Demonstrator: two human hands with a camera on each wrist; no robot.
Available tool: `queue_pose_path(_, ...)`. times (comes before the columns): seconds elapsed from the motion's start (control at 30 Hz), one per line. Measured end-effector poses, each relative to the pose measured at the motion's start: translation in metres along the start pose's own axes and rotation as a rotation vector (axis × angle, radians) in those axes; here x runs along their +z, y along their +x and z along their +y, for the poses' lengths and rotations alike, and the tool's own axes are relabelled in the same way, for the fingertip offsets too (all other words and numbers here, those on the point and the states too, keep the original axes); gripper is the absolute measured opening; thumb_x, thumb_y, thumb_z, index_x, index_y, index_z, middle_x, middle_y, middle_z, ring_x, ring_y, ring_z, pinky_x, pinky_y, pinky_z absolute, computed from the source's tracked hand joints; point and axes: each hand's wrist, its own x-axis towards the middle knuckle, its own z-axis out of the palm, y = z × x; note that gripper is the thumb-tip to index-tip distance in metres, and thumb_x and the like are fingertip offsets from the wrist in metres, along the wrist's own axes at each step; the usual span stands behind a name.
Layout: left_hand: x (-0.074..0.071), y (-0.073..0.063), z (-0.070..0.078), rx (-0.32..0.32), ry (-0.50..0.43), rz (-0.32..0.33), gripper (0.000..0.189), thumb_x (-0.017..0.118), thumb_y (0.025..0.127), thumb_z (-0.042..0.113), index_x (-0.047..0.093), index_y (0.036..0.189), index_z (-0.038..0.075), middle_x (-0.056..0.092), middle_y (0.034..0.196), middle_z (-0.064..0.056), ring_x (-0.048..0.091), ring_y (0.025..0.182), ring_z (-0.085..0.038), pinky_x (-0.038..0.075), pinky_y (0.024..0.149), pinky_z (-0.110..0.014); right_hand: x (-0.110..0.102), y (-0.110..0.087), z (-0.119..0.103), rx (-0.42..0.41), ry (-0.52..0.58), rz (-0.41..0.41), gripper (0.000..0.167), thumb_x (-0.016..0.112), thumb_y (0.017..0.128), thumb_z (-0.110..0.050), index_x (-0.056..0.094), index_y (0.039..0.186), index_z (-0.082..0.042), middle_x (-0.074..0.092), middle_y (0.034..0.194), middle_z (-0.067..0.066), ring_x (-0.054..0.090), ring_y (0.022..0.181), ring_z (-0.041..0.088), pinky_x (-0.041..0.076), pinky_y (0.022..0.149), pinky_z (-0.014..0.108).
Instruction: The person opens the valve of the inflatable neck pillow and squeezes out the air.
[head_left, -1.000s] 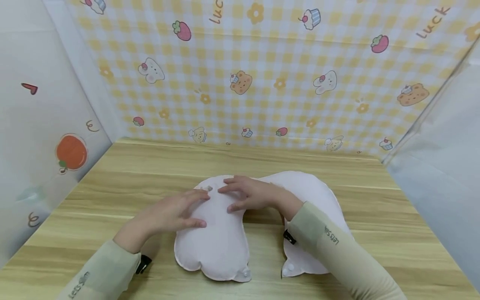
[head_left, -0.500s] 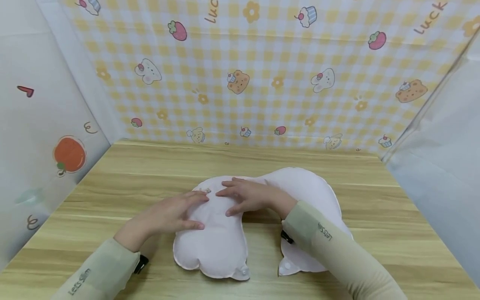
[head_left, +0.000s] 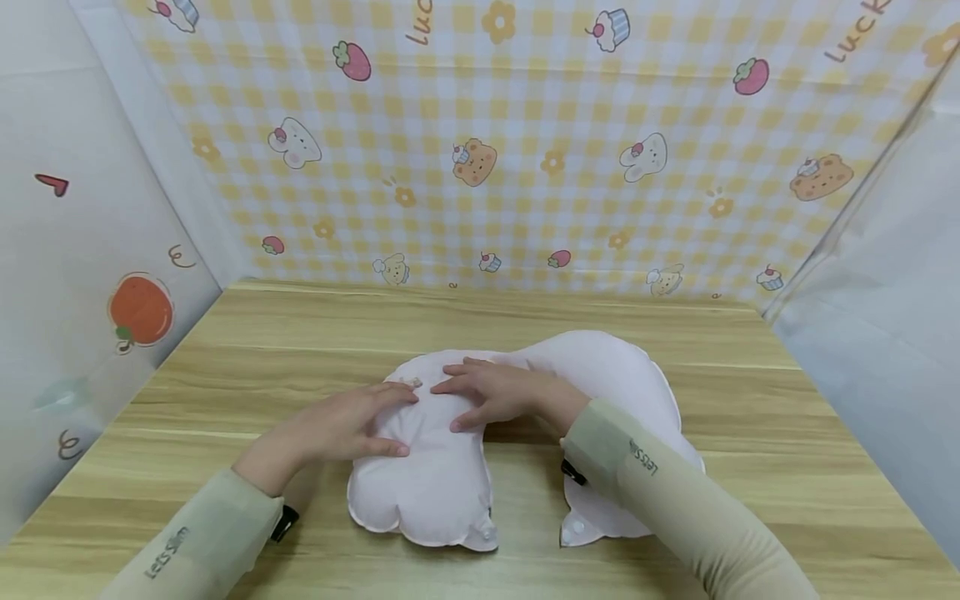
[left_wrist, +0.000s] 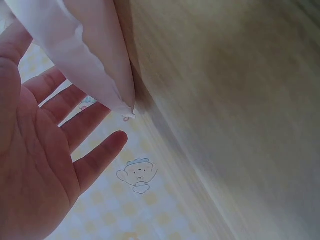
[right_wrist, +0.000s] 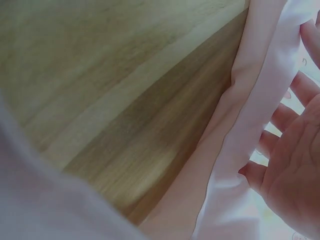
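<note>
A pale pink inflatable neck pillow [head_left: 442, 492], U-shaped and puffed up, lies on the wooden table with its two ends toward me. My left hand [head_left: 330, 429] rests on the outer side of its left arm, fingers spread and fairly straight. From the right, my right hand [head_left: 506, 392] reaches across and lays its spread fingertips on top of that same arm. Between the two hands shows a small clear valve [head_left: 412, 382]. In the left wrist view the left fingers [left_wrist: 82, 122] touch the pillow's seamed edge. The right wrist view shows the right fingers [right_wrist: 270, 142] against the fabric.
Small snap tabs [head_left: 483, 533] sit at the pillow's ends. Behind the wooden table [head_left: 247, 350] hangs a yellow checked cloth [head_left: 420, 108]. White sheets [head_left: 75, 250] stand at both sides. A black clip [head_left: 285, 523] sits at the left cuff.
The camera view has shifted slightly. Both hands stay nearly in place on the pillow's left arm, where creases have appeared under the fingers.
</note>
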Motion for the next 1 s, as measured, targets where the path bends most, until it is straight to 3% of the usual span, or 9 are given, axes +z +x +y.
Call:
queue_pose_path(0.53,0.0026,0.0007,-0.0023,-0.032,-0.026,-0.025,0.071,0.068,0.087,0.056,0.054,0.139,0.008,0.054,0.145,-0.013,0.052,0.133,-0.037,0.042,0.107,-0.058,0.0035,0.0017,0.0022,0.015,0.035,-0.015,0.059,0.065,0.094,-0.041,0.048,0.148,-0.024,0.027,0.164,0.008,0.014,0.155,0.035,0.014,0.125,0.053)
queue_pose_path(1.0,0.0020,0.0022,-0.0032,-0.011,-0.037,-0.042,0.068,0.068,0.088,0.054,0.055,0.136,0.008,0.056,0.143,-0.011,0.054,0.130,-0.037,0.043,0.106,-0.058,0.0081,0.0050,0.0068,0.020,0.027,-0.023,0.058,0.064,0.094,-0.044,0.049,0.147,-0.027,0.028,0.164,0.005,0.013,0.155,0.033,0.014,0.125,0.053)
